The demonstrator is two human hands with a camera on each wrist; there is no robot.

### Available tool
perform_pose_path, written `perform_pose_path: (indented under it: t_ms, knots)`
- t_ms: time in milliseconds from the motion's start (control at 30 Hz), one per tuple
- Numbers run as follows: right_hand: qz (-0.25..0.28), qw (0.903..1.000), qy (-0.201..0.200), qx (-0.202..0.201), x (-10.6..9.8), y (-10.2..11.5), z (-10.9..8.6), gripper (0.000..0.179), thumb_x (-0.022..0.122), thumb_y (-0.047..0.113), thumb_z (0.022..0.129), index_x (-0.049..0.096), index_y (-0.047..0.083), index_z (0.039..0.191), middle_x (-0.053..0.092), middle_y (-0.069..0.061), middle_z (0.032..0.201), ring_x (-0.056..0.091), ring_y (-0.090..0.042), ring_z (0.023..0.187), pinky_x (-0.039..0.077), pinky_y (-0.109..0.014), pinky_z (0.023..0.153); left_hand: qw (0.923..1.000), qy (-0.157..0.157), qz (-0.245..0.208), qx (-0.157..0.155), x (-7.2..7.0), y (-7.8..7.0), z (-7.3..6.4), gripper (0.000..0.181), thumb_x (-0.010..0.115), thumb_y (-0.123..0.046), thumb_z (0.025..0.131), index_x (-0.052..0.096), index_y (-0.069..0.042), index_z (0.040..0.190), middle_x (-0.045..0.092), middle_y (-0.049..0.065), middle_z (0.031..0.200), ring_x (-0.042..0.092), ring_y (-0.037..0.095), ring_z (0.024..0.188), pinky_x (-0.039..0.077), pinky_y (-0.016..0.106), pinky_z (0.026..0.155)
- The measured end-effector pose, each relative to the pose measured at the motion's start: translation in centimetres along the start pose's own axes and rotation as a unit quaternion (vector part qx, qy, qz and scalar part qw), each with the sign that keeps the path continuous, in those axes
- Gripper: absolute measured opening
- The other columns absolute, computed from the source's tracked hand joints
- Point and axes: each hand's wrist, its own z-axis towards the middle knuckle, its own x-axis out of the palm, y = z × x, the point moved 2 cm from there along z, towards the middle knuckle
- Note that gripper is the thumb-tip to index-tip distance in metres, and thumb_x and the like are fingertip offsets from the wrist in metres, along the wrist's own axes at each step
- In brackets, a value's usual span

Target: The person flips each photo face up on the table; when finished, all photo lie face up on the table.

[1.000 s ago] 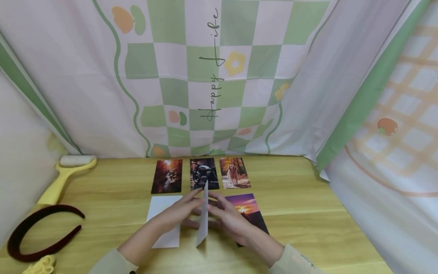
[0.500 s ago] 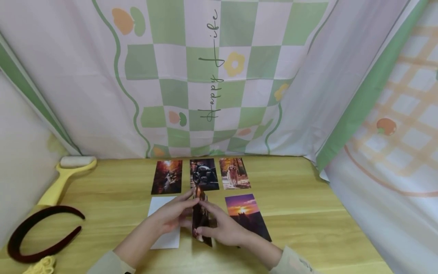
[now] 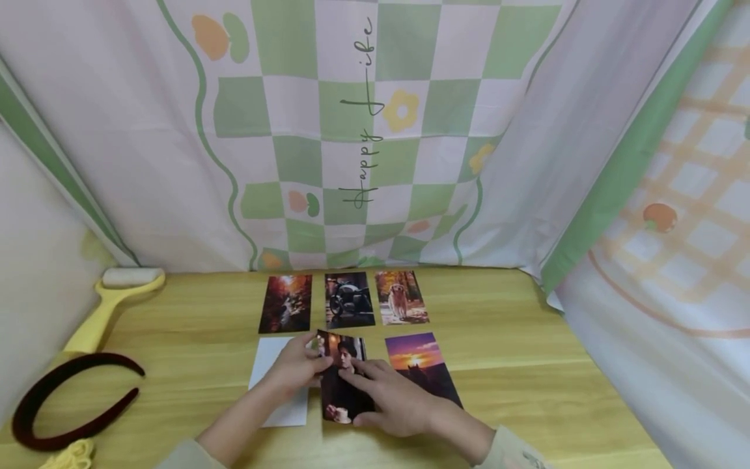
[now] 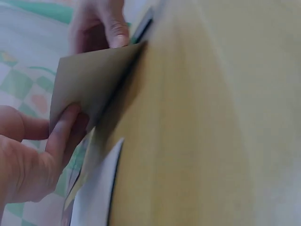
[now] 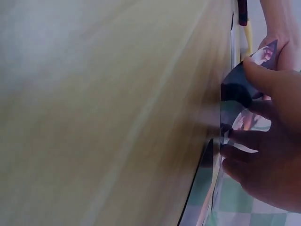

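Note:
A photo card (image 3: 335, 394) showing a person in dark clothes and a cup is held tilted above the table, between the two lower cards. My left hand (image 3: 291, 368) pinches its left edge. In the left wrist view, left fingers (image 4: 63, 129) lie against the card's plain back (image 4: 89, 77). My right hand (image 3: 404, 398) spreads its fingers over the picture side, with the thumb near the lower right corner. The right wrist view shows the right thumb (image 5: 257, 75) touching the bowed card (image 5: 235, 87). The right hand partly covers the picture.
Three photo cards, a forest stream (image 3: 287, 303), a motorcycle (image 3: 349, 299) and a dog (image 3: 401, 299), form the back row. A white card (image 3: 269, 355) lies left, a sunset card (image 3: 418, 355) right. A lint roller (image 3: 102, 309), headband (image 3: 38, 391) and yellow yarn (image 3: 70, 454) lie far left.
The upright card has turned from its plain edge-on side to show its picture and tilted down toward the table. My right hand has shifted onto the picture side.

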Motion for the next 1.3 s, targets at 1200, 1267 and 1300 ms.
perform_pose_path:
  t_ms: [1200, 1267, 1300]
  knots:
    - [-0.116, 0.9931, 0.013, 0.007, -0.5, -0.5, -0.1, 0.059, 0.073, 0.046, 0.094, 0.056, 0.032, 0.150, 0.051, -0.007, 0.159, 0.050, -0.030, 0.145, 0.046, -0.054, 0.119, 0.8896, 0.028, 0.438, 0.127, 1.5, -0.3, -1.6, 0.072, 0.093, -0.030, 0.075, 0.064, -0.007, 0.138, 0.050, 0.021, 0.137, 0.047, 0.035, 0.124, 0.051, 0.054, 0.104]
    - [-0.115, 0.9932, 0.013, 0.007, -0.5, -0.5, -0.1, 0.059, 0.073, 0.046, 0.094, 0.056, 0.032, 0.150, 0.051, -0.008, 0.159, 0.050, -0.031, 0.145, 0.046, -0.055, 0.118, 0.8886, 0.030, 0.440, 0.127, 1.5, -0.3, -1.5, 0.072, 0.093, -0.030, 0.075, 0.065, -0.008, 0.137, 0.050, 0.021, 0.136, 0.046, 0.034, 0.123, 0.050, 0.053, 0.104]
    - [-0.113, 0.9935, 0.015, 0.007, -0.5, -0.5, -0.1, 0.059, 0.073, 0.046, 0.095, 0.056, 0.032, 0.150, 0.050, -0.008, 0.159, 0.050, -0.031, 0.145, 0.046, -0.055, 0.118, 0.8882, 0.032, 0.441, 0.126, 1.6, -0.3, -1.5, 0.072, 0.093, -0.030, 0.075, 0.065, -0.008, 0.137, 0.050, 0.020, 0.136, 0.046, 0.034, 0.122, 0.050, 0.053, 0.104]
